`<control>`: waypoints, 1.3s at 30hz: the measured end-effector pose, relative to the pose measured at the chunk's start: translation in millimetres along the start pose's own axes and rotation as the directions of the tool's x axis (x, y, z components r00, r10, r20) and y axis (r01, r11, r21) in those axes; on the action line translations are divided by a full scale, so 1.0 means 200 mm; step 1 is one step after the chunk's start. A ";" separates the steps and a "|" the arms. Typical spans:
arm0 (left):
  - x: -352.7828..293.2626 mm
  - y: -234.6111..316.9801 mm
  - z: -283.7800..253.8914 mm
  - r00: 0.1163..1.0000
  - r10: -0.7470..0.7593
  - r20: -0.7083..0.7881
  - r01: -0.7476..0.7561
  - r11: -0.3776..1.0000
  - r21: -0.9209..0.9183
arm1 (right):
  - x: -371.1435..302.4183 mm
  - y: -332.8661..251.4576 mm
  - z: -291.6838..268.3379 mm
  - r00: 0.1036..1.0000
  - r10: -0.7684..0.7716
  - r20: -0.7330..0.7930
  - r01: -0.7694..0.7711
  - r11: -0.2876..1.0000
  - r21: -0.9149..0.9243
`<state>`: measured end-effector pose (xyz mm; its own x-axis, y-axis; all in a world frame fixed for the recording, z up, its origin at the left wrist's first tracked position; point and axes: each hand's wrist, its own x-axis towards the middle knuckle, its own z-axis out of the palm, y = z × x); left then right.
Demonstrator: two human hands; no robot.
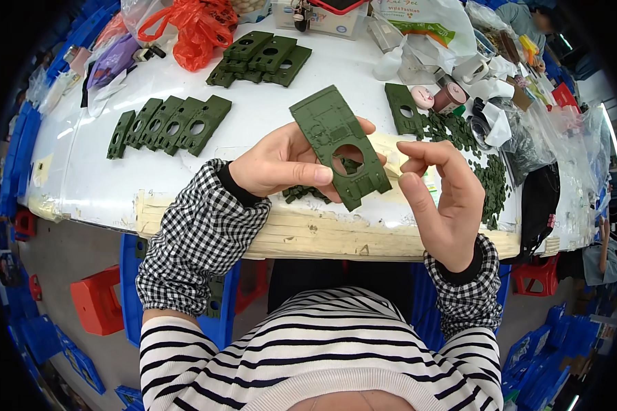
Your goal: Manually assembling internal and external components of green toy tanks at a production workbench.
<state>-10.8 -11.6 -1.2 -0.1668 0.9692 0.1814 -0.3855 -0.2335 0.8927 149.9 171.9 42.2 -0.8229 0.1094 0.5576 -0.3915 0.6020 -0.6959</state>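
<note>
My left hand (284, 164) is closed on a dark green plastic model tank hull (332, 127), thumb on its near face. The hull is tilted above the table's front edge, with a large round hole toward its lower end. Just right of it is my right hand (449, 198), thumb and fingers curled but apart, with nothing visible between them. Small green parts (305, 194) lie on the table below the hull, partly hidden by it and my left hand. Another green hull (402, 109) rests beyond my right hand, beside a spread of small green pieces (452, 130).
A row of green hulls (171, 123) sits at left, and a stack of them (264, 58) farther back. A red plastic bag (195, 34), a white squeeze bottle (389, 63) and an open round tin (449, 98) stand behind. Yellowish tape (322, 233) covers the table's front edge.
</note>
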 end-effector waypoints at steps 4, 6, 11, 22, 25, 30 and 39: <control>0.00 -0.03 -0.01 0.998 0.017 0.067 -0.019 0.999 0.027 | -0.01 0.01 0.03 0.975 0.217 0.045 -0.222 0.956 0.192; 0.00 -0.03 -0.02 0.996 -0.010 0.089 0.007 0.999 0.033 | 0.01 0.02 0.03 0.958 0.279 0.072 -0.288 0.927 0.241; -0.01 -0.05 -0.02 0.983 -0.076 0.168 0.068 0.996 0.053 | 0.10 0.06 0.00 0.912 0.358 0.197 -0.406 0.855 0.324; -0.11 0.08 0.01 0.982 -0.120 -0.149 0.151 0.964 0.218 | 0.15 0.10 -0.01 0.837 0.476 0.269 -0.547 0.740 0.391; -0.20 0.10 0.12 0.925 0.252 -0.286 0.040 0.681 0.731 | 0.16 0.09 0.03 0.835 0.486 0.259 -0.550 0.733 0.401; -0.27 0.01 0.32 0.798 0.531 -0.286 0.201 0.214 0.956 | 0.19 0.08 0.13 0.818 0.474 0.325 -0.575 0.684 0.449; -0.34 -0.05 0.03 0.665 0.645 -0.376 0.415 0.100 0.904 | 0.14 -0.02 0.03 0.935 0.335 0.118 -0.355 0.882 0.310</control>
<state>8.8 -74.3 -20.0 -0.7012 0.4641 0.5412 0.7129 0.4506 0.5373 125.2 168.3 58.1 -0.9490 0.2107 0.2346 -0.1805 0.2468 -0.9521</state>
